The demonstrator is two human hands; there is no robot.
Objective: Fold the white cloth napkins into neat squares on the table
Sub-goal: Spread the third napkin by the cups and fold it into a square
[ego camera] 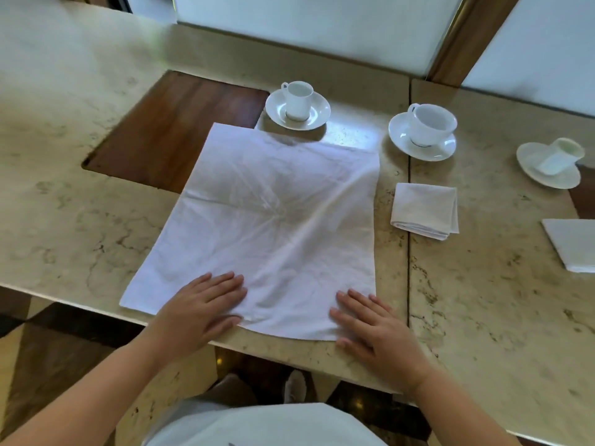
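White unfolded napkin (273, 220) lies flat on marble table (80, 204), long axis running away from the body. Left hand (203, 309) and right hand (375, 326) press open-palmed on its near edge, grasping nothing, equally near. Folded napkin (425, 210) sits right of it.

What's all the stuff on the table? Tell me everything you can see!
Open napkin: one, white, spread flat and wrinkled at the near table edge.
Folded napkin: one, white, square, right of the open one.
Second folded napkin: one, white, at the right edge, partly cut off.
Cups on saucers: three, white; one beyond the open napkin, one further right, one far right and blurred.
Table: beige marble with a dark wood panel.
Left hand: flat on the open napkin's near edge.
Right hand: flat on its near right corner.
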